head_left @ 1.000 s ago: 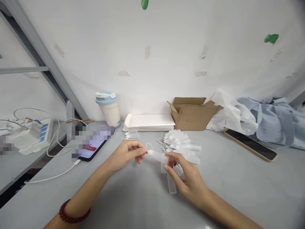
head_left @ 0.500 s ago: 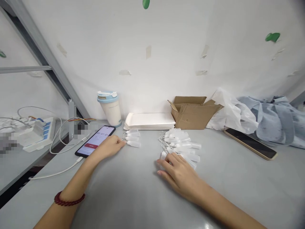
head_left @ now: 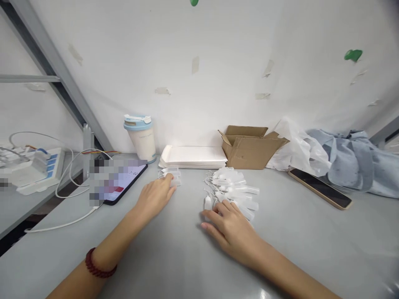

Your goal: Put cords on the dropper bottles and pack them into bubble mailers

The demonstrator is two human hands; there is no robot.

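Note:
My left hand (head_left: pixel 155 196) lies flat on the grey table (head_left: pixel 174 257), fingers stretched out onto a small row of clear plastic tubes (head_left: pixel 174 171) with white caps. It holds nothing. My right hand (head_left: pixel 227 227) rests palm down with fingers spread at the near edge of a loose pile of the same tubes (head_left: pixel 234 187). Its fingertips touch the nearest tubes, one of them a small tube (head_left: pixel 208 202) beside the index finger. A dark red bead bracelet (head_left: pixel 97 265) is on my left wrist.
A phone on a white cable (head_left: pixel 124 182) lies left of my left hand. A lidded cup (head_left: pixel 140 137), a stack of white trays (head_left: pixel 193 157) and an open cardboard box (head_left: pixel 249 147) stand along the wall. A second phone (head_left: pixel 319 189), a plastic bag and blue cloth lie right.
A second ago both hands held one tube between them. The left hand carried it to the row at the left and now rests there. The right hand dropped to the pile.

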